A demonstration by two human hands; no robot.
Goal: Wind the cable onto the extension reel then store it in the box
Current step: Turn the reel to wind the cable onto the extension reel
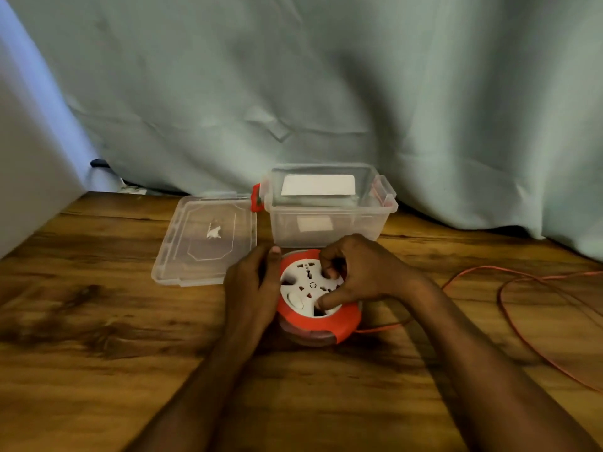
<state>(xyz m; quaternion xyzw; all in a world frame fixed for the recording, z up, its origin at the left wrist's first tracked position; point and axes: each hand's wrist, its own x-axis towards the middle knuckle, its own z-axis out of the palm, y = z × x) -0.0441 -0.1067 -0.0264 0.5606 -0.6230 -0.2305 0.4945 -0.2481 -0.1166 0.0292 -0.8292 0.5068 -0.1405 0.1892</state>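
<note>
My 2 forearms come in from the near edge of the wooden table [98,321] and meet at the reel [318,296], which I'll use as my landmark. My left hand [253,288] cups the reel's left side, fingers pressed together along the red rim and thumb up at its far edge. My right hand [362,272] lies over the white socket face, fingers curled, with 1 fingertip dug into a recess near the front of the face; I judge that to be the winding grip. The cable [509,318] leaves the reel's right side and trails off in loose loops well to the right, so winding is the step in hand and much of it is left. Just behind the reel stands the clear box [329,207], open, with its lid [205,239] flat behind and to the left. Next I need to turn the face steadily while the left hand holds the reel, letting the loops feed in without snagging.
</note>
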